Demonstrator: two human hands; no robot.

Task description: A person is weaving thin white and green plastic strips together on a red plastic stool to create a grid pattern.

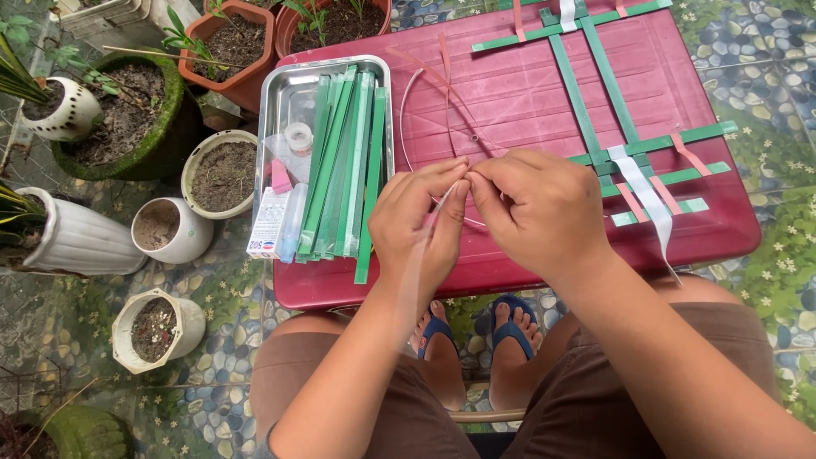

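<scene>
Both hands meet above the red worktop (527, 93): left hand (421, 225) and right hand (540, 208) pinch a thin pale strip (414, 259) between their fingers, beside a metal tray (276, 102) of green strips (344, 166).

The person wears brown shorts (357, 382) and blue flip-flop sandals (510, 327); both forearms are bare, with no sleeves, rings or watch visible.

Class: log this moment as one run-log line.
left hand: pinches pale strip | right hand: pinches same strip | green strips: in metal tray
</scene>
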